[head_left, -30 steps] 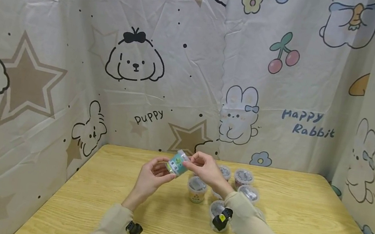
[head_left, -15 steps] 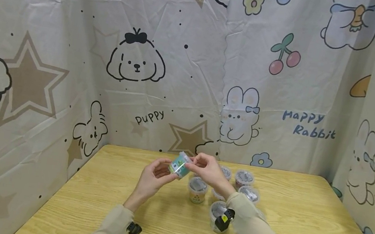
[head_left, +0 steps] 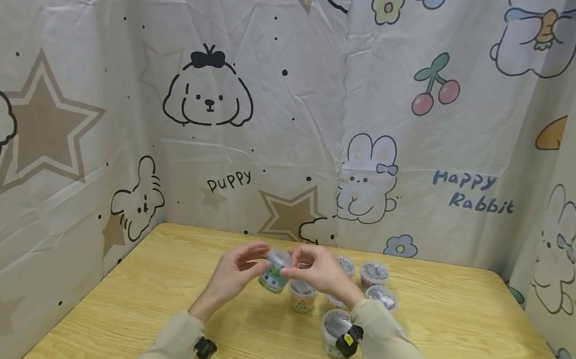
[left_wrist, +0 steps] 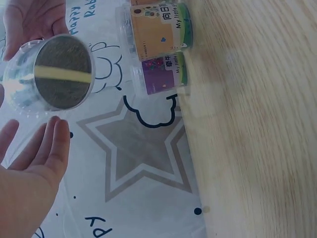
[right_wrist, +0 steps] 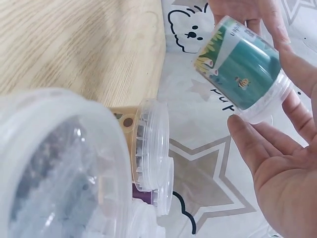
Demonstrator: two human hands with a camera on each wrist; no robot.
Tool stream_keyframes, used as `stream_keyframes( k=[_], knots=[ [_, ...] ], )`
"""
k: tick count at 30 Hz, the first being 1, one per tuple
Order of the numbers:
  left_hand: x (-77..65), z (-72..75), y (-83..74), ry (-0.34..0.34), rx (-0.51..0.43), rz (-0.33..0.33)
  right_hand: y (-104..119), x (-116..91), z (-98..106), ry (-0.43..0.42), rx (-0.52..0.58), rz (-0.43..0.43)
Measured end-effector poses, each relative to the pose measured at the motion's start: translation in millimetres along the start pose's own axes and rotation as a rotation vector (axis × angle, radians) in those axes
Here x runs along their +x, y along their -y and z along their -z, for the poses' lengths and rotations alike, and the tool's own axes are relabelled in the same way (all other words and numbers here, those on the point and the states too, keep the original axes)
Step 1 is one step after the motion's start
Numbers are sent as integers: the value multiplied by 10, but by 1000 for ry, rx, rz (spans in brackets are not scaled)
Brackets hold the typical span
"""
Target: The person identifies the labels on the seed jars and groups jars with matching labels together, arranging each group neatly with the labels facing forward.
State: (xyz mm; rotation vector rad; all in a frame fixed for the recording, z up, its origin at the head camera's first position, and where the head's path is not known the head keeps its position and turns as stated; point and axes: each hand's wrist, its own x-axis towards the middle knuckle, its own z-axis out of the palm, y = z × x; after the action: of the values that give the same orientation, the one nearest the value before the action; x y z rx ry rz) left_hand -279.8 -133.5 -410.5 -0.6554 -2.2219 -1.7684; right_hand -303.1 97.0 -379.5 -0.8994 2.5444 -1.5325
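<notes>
A small lidded plastic tub [head_left: 275, 272] with a teal-green label hangs above the wooden table, nearly upright between my hands. My right hand [head_left: 321, 269] holds it near the lid with thumb and fingertips. My left hand [head_left: 234, 277] is at the tub's left side, its fingers loosely extended. In the left wrist view a narrow gap shows between the left fingertips [left_wrist: 60, 130] and the tub [left_wrist: 62, 74], whose base is dark with a yellow stripe. The right wrist view shows the green label of the tub [right_wrist: 237, 67] and its clear lid close to the right fingertips.
Several similar lidded tubs stand on the table [head_left: 164, 297]: one with an orange label [head_left: 302, 298] just behind the held tub, one nearer the front [head_left: 334, 335], others farther right, such as the back-right tub [head_left: 374, 273]. A printed curtain [head_left: 287, 111] surrounds the table.
The held tub has come down and turned from tilted to nearly upright. My right hand has lowered with it, and the left fingers have loosened from the tub.
</notes>
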Motion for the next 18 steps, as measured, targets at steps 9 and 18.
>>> stream_keyframes(
  k=[9, 18],
  knots=[
    [-11, -4, -3, 110, 12, 0, 46, -42, -10, 53, -52, 46],
    [-31, 3, -43, 226, 22, 29, 42, -64, -16, 85, -15, 54]
  ],
)
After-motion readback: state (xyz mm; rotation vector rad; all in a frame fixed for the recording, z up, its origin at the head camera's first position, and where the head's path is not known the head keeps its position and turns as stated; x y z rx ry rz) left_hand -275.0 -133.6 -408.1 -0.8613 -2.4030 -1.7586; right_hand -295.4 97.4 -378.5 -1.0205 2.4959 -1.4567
